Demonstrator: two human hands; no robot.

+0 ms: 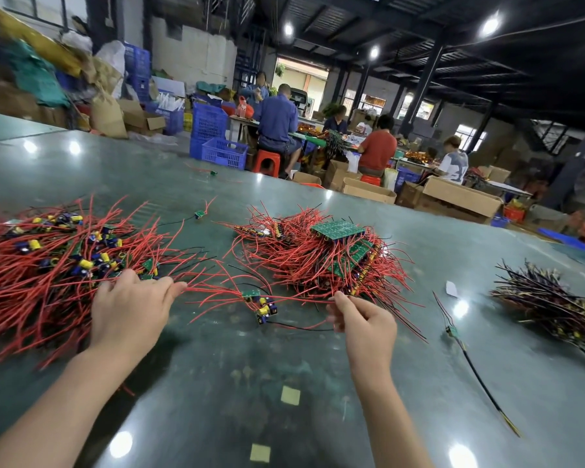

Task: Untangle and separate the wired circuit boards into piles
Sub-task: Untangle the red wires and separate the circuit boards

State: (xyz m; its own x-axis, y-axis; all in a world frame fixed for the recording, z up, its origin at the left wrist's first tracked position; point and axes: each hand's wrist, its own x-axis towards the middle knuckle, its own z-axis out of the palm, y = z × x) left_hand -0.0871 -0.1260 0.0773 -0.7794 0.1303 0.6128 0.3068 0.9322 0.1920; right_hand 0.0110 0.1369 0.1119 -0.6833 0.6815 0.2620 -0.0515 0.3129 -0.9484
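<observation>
A small board (251,294) with red wires hangs between the hands over the table (217,383), the right hand (362,327) pinching its wire, the left hand (132,307) pinching wires beside the left pile (48,265), the middle pile (318,258) just beyond.

A glossy grey-green bench (217,383) carries the central red-wired board pile (321,258); left of it lies a larger red tangle (48,268), right a dark-wired heap (551,305).
</observation>
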